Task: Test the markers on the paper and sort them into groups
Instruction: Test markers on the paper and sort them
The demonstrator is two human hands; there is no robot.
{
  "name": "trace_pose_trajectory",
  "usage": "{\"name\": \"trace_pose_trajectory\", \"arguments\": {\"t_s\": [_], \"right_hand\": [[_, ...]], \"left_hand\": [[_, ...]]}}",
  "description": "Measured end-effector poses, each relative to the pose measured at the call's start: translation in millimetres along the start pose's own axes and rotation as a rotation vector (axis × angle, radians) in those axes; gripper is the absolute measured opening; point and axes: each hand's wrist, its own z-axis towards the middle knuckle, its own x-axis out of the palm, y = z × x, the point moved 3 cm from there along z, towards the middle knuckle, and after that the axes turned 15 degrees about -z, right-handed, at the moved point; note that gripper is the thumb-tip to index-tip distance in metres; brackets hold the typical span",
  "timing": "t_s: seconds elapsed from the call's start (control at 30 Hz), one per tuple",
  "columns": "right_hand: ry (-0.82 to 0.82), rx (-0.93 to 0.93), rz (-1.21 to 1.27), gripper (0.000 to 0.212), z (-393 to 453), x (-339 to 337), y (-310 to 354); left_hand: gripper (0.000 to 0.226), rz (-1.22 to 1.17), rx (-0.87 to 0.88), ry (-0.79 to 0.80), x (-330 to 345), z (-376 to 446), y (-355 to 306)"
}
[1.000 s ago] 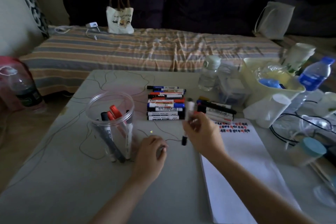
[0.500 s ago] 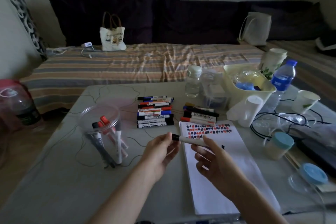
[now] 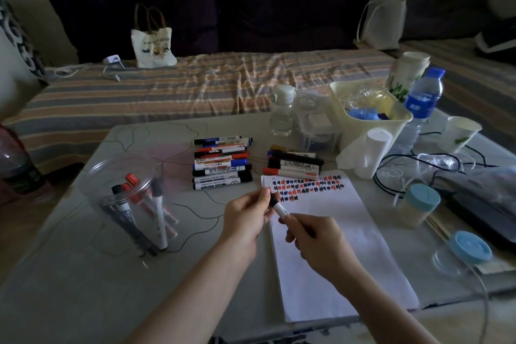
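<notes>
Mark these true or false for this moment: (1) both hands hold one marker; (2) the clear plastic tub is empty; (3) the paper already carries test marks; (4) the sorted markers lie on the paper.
1. True: the left hand grips the black cap end of the white-barrelled marker; the right hand holds its barrel.
2. False: the clear plastic tub holds several markers.
3. True: the white paper pad has rows of red, blue and black marks at its far end.
4. False: the two marker groups lie on the grey table, beyond the pad.
</notes>
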Motion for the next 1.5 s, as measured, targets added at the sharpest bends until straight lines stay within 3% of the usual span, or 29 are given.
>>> {"name": "trace_pose_trajectory", "arguments": {"t_s": [0.13, 0.23, 0.33, 0.4, 0.47, 0.53, 0.6, 0.73, 0.8, 0.93, 1.0, 1.17, 1.33, 1.5], "right_hand": [[-0.238, -0.182, -0.152, 0.035, 3.1, -1.4, 6.7], [-0.315, -0.294, -0.280, 0.034, 6.8, 1.9, 10.1], [-0.386, -0.404, -0.419, 0.018, 4.3, -1.9, 2.0], [-0.423, -0.422, -0.401, 0.005, 1.3, -8.8, -10.5], [-0.388, -0.329, -0.296, 0.015, 6.2, -14.6, -26.3], [-0.279, -0.214, -0.186, 0.033, 15.1, -14.1, -34.0], [-0.255, -0.198, -0.142, 0.036, 24.1, -13.0, -32.4], [-0.254, -0.203, -0.017, 0.037, 38.3, -22.9, -27.4], [-0.234, -0.129, 0.180, 0.037, 45.9, -31.4, -29.7], [0.032, 0.115, 1.088, 0.048, 63.5, -39.8, -37.5], [0.088, 0.145, 1.199, 0.048, 70.8, -42.4, -42.8], [0.069, 0.075, 0.908, 0.033, 79.0, -39.4, -53.0], [-0.262, -0.006, 0.199, 0.023, 97.8, -28.7, -52.7], [-0.321, -0.067, 0.018, 0.027, 111.4, -10.3, -65.5]], "left_hand": [[0.014, -0.031, -0.007, -0.091, 6.7, 10.4, 4.7], [0.016, -0.031, -0.050, -0.165, 7.5, 19.4, 13.1], [0.020, -0.113, -0.069, -0.277, -8.8, 35.3, -1.8], [0.017, -0.157, 0.015, -0.298, -27.1, 48.0, -18.7], [0.011, 0.015, 0.122, -0.121, -30.9, 50.0, -21.8], [0.007, 0.353, 0.220, 0.082, -26.9, 47.2, -9.6], [0.007, 0.684, 0.358, 0.236, -23.7, 50.4, 4.2], [0.014, 1.035, 0.520, 0.376, -25.9, 67.6, 12.1], [0.017, 1.145, 0.569, 0.421, -28.5, 75.4, 12.9], [0.021, 1.188, 0.631, 0.431, -37.6, 83.9, 17.4], [0.031, 1.262, 0.683, 0.417, -38.9, 86.3, 22.4], [0.043, 1.275, 0.763, 0.423, -38.0, 89.8, 23.7], [0.036, 1.239, 0.814, 0.427, -38.1, 88.4, 23.1], [0.033, 1.224, 0.801, 0.424, -38.6, 88.0, 22.7]]}}
